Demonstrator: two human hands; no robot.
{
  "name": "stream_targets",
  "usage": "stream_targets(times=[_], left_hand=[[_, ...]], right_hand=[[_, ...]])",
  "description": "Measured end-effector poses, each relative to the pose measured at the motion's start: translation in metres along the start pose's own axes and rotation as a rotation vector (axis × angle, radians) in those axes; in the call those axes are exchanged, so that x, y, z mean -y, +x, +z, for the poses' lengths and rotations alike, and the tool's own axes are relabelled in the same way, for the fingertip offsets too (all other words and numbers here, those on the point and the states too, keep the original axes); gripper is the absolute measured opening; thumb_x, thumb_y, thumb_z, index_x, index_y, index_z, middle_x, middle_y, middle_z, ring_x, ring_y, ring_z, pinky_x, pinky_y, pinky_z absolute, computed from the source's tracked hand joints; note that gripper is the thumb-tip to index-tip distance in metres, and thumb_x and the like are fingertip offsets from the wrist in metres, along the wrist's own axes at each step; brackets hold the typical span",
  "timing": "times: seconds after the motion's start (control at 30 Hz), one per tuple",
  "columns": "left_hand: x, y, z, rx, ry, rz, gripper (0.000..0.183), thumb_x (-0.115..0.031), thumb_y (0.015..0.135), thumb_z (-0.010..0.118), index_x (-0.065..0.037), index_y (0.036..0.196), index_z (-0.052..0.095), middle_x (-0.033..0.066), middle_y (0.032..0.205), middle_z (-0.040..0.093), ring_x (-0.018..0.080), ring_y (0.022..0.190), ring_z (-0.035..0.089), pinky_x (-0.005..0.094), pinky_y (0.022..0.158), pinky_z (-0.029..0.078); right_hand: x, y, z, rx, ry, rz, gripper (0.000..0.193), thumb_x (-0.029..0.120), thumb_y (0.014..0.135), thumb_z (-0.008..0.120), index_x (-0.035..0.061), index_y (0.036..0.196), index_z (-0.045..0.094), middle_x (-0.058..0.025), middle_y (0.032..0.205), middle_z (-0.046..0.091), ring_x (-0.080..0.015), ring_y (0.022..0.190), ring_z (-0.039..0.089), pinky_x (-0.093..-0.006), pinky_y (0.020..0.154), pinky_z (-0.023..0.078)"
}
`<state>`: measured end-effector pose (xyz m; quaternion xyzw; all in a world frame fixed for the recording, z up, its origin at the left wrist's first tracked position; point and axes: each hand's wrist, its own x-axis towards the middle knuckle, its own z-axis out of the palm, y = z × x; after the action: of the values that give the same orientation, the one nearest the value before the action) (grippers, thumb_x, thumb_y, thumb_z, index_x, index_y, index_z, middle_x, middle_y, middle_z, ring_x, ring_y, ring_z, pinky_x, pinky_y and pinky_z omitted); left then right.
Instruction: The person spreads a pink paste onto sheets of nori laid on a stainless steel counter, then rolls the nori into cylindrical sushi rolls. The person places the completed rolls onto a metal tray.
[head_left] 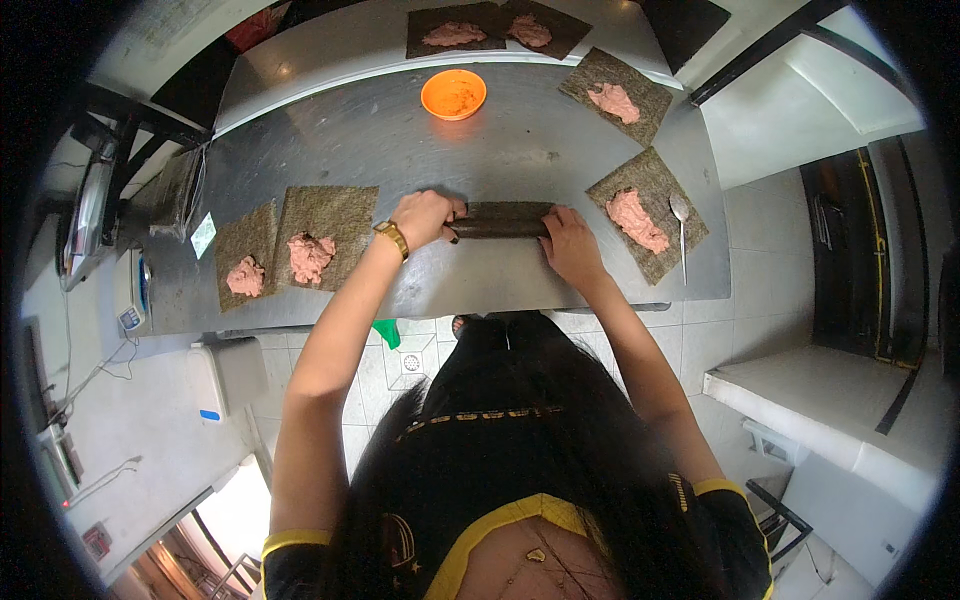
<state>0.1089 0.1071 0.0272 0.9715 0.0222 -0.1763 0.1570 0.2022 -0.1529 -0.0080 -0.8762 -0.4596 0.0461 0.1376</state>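
Steel worktop (pixel 340 130), fills most of the upper view. Dark nori sheets with pink paste lie around it: a wider sheet (pixel 352 215) and a narrower-looking sheet (pixel 240 232) toward the left edge, one sheet (pixel 655 175) toward the near right corner, one sheet (pixel 640 78) by the far right corner, two more at the far edge.

Nori roll (pixel 500 226) sits mid-worktop, nearer the near edge than the far one. A flatter dark strip shows on its far side, probably unrolled sheet. To roll well: press equally at both ends, thumbs behind, fingers tucking the front, turn both ends together; uneven push would likely skew it into a cone, and squeezing too hard could force filling out of the ends. Long axis runs left-right, about parallel to the near edge; one end points to the left edge, the other to the right edge. No clear front or back end.

Left hand (pixel 428 216): fingers curled over the roll's left end, thumb on the near side, partly closed on it. Right hand (pixel 570 240): same at the right end, partly closed. Grip pressure: cannot tell.

Orange bowl (pixel 454 95): toward the far edge, contents unclear. Metal spoon (pixel 682 235): on the near-right-corner sheet, handle toward the near edge.
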Motion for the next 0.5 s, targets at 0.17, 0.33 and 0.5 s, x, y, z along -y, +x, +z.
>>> stream_targets(times=[0.17,0.33,0.5], left_hand=[[0.008,0.013,-0.008,0.068,-0.095,0.038,0.043,-0.025,0.063,0.081,-0.012,0.1,0.063,0.0028,0.09,0.069,0.0243,0.085,0.066,0.0376,0.072,0.051],[0.006,0.017,-0.019,0.158,-0.115,-0.026,0.044,-0.025,0.062,0.081,-0.01,0.099,0.063,0.0029,0.093,0.069,0.0227,0.088,0.065,0.0358,0.075,0.051],[0.0,-0.008,-0.005,-0.183,-0.039,0.088,0.04,-0.024,0.066,0.078,-0.011,0.1,0.061,0.0068,0.091,0.068,0.0279,0.085,0.066,0.04,0.073,0.052]], right_hand=[[0.023,0.017,0.007,-0.188,-0.012,-0.264,0.035,0.012,0.083,0.051,-0.0011,0.115,0.056,-0.0171,0.115,0.055,-0.032,0.108,0.053,-0.0371,0.095,0.044],[0.049,0.04,0.032,-0.187,-0.155,-0.428,0.036,0.014,0.079,0.052,-0.0039,0.11,0.057,-0.0145,0.109,0.057,-0.0276,0.104,0.055,-0.034,0.092,0.046],[0.052,0.046,0.037,-0.138,-0.167,-0.348,0.032,0.011,0.08,0.052,-0.0052,0.107,0.057,-0.0144,0.104,0.055,-0.0272,0.1,0.055,-0.035,0.089,0.047]])
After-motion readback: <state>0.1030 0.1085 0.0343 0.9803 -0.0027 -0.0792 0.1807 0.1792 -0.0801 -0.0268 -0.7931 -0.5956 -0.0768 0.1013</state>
